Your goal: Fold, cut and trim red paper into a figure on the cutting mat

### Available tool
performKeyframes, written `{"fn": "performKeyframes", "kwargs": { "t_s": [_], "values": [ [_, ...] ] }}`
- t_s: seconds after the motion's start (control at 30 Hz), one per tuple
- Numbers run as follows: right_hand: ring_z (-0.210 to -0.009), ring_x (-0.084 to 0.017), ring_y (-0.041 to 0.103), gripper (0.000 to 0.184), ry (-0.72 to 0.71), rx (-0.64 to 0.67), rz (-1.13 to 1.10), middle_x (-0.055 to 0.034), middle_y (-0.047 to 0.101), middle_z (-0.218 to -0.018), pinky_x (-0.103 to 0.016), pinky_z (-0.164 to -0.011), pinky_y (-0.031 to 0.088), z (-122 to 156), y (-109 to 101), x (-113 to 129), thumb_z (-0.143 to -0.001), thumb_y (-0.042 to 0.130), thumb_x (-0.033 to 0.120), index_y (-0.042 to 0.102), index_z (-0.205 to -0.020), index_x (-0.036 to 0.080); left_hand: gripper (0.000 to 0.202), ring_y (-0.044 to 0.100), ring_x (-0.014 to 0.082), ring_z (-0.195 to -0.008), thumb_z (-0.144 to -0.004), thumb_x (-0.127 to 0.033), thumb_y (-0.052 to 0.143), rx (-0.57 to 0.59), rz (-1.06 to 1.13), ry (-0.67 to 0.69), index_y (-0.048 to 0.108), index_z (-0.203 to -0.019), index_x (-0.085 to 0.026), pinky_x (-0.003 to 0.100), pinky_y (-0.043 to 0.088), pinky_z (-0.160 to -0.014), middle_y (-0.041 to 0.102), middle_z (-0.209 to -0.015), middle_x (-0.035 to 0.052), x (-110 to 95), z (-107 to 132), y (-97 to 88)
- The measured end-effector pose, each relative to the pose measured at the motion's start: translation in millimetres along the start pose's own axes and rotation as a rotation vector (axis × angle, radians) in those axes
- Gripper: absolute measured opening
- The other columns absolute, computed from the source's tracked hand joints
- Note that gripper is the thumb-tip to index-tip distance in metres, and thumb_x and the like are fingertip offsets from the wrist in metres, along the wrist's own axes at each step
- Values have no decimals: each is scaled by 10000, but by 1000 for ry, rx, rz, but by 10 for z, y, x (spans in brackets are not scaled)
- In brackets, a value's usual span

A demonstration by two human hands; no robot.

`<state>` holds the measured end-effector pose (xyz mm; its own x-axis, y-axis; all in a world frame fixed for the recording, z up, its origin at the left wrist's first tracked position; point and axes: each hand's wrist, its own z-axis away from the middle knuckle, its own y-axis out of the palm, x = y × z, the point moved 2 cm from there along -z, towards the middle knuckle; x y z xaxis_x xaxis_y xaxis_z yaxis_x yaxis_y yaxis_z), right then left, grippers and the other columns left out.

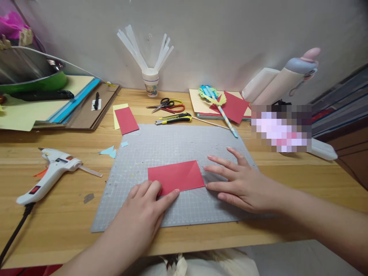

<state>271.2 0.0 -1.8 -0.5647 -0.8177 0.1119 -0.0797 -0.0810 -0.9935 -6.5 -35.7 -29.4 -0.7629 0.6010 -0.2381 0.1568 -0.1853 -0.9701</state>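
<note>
A folded rectangle of red paper [178,175] lies on the grey cutting mat [184,142], a crease line showing near its right end. My left hand [145,203] holds down its lower left part, with the thumb laid along the near edge and the other fingers curled over the corner. To the right, my right hand [238,184] hovers or rests by the paper's right edge, fingers spread and holding nothing. Whether a fingertip touches the lower right corner I cannot tell.
A hot glue gun [54,172] lies left of the mat. Behind are scissors [163,104], a utility knife [174,119], a paper cup [150,82] of glue sticks, a paper flower [212,96] and red sheets [126,119]. A bottle [287,80] leans at right.
</note>
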Motion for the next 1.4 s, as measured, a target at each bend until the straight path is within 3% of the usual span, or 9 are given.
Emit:
{"fn": "performKeyframes", "kwargs": {
  "t_s": [0.17,0.27,0.37,0.53,0.77,0.9,0.97,1.13,1.4],
  "values": [
    [-1264,-268,516,248,243,-76,-254,-90,621,-1290,-614,-1105,223,-84,72,46,-960,454,267,595,-1162,249,338,518,281,-1063,-904,-307,510,-244,55,-188,547,-1234,-242,464,427,-893,565,-1169,90,169,55,-27],
    [-1259,-288,515,423,477,-170,-448,-151,555,-1361,-582,-1047,365,-147,174,63,-951,458,334,430,-1358,221,711,476,349,-1183,-799,-478,641,-337,-13,-325,381,-1408,-220,510,399,-954,503,-1353,127,312,68,-25],
    [-1333,-305,437,543,554,-229,-552,-151,469,-1450,-605,-1055,349,-231,280,86,-941,463,370,302,-1443,244,956,482,355,-1197,-742,-484,710,-287,-34,-322,192,-1507,-237,498,398,-950,527,-1365,122,371,47,-13],
    [-1329,-291,433,586,526,-308,-569,-113,481,-1438,-642,-1103,238,-337,416,125,-911,532,312,279,-1439,300,834,523,311,-1140,-777,-369,721,-305,-42,-238,273,-1475,-282,444,391,-912,600,-1289,79,299,42,-44],
    [-1107,-228,551,560,363,-508,-590,-84,572,-1233,-431,-937,475,-287,412,198,-878,554,151,384,-1387,309,617,563,246,-1015,-896,-174,561,-447,-17,-87,322,-1454,-283,378,368,-847,655,-1128,55,117,148,-88],
    [-893,-183,603,333,87,-528,-569,-43,614,-931,-336,-779,517,-267,316,232,-830,502,27,594,-1054,256,506,589,194,-909,-866,-75,510,-449,122,42,450,-1328,-274,340,360,-797,687,-941,3,65,273,-122],
    [-916,-180,617,265,4,-530,-513,-49,619,-934,-329,-787,523,-263,288,229,-824,491,5,601,-905,232,437,585,208,-959,-833,-92,531,-402,117,66,531,-1233,-267,349,364,-820,695,-1013,14,66,303,-120],
    [-1151,-199,587,262,-34,-414,-480,-88,629,-1192,-374,-922,511,-257,321,179,-844,447,-9,574,-851,220,401,539,268,-1095,-863,-154,550,-364,-148,61,600,-1237,-293,406,353,-912,601,-1341,31,110,298,-44],
    [-1220,-186,562,292,-15,-289,-564,-91,648,-1233,-418,-1028,452,-271,372,96,-836,416,-41,549,-842,218,493,579,226,-1074,-855,-84,434,-359,-239,32,640,-1213,-351,370,327,-872,628,-1328,-36,108,233,21]
  ]
}}
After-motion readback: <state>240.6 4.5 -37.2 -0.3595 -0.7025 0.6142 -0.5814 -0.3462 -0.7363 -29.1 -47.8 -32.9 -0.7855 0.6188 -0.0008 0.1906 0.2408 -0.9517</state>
